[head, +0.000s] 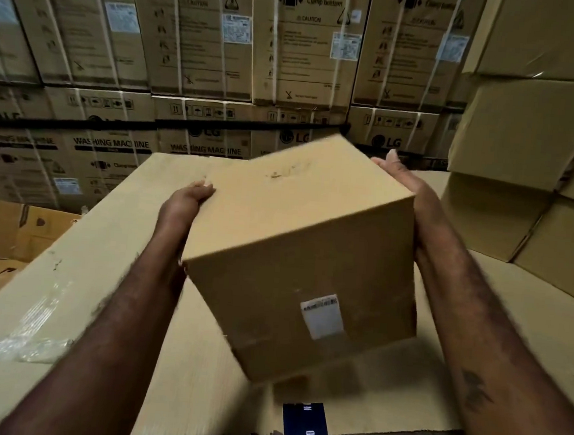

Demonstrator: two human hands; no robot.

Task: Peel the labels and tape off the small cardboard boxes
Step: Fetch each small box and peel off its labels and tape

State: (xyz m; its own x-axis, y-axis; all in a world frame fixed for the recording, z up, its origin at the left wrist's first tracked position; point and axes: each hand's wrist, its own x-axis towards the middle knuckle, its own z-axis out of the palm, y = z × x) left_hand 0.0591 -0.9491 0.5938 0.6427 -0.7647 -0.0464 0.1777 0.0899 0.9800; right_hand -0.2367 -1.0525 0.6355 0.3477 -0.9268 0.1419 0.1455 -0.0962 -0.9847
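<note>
Box (297,238): tilted above large carton (101,288), label (322,314) facing near.
Left hand (191,197): straight fingers press left side.
Right hand (403,183): flat on right side.
Right margin: stacked cartons (525,140) near.

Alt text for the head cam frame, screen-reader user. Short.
A person holds a small cardboard box tilted, left hand and right hand pressed on opposite sides, a white label facing the camera. Beneath lies a large flat carton; washing machine cartons are stacked behind.
</note>
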